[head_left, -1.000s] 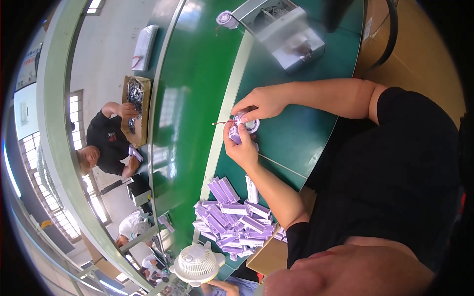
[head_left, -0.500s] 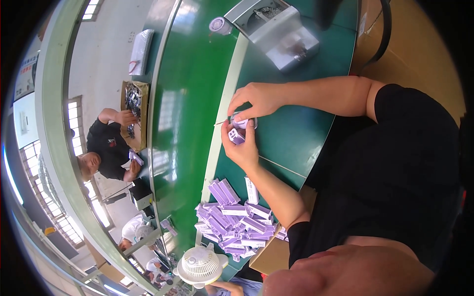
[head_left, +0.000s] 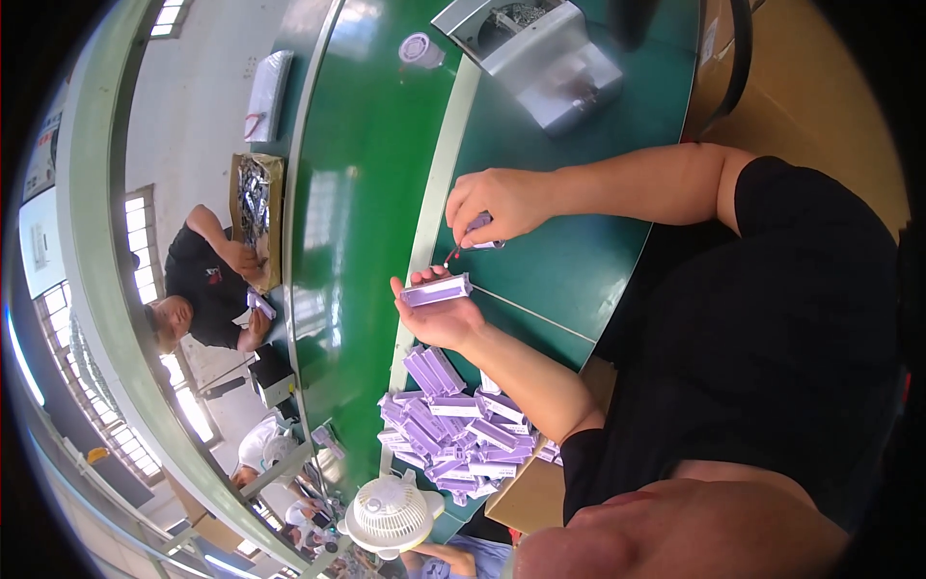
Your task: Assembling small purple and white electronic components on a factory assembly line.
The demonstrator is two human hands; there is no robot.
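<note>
Csg (head_left: pixel 436 290) on L grip (head_left: pixel 446 326) | both btwn csg pile (head_left: pixel 453 425) & R grip (head_left: pixel 503 201) | pile, mach (head_left: pixel 569 87) on bench (head_left: pixel 569 270)

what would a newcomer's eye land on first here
Probably the heap of purple casings at lower centre, on the dark green bench behind the white fan. Next, the two hands above it: the left hand lies palm up with one purple casing across it, while the right hand holds a purple part.
</note>
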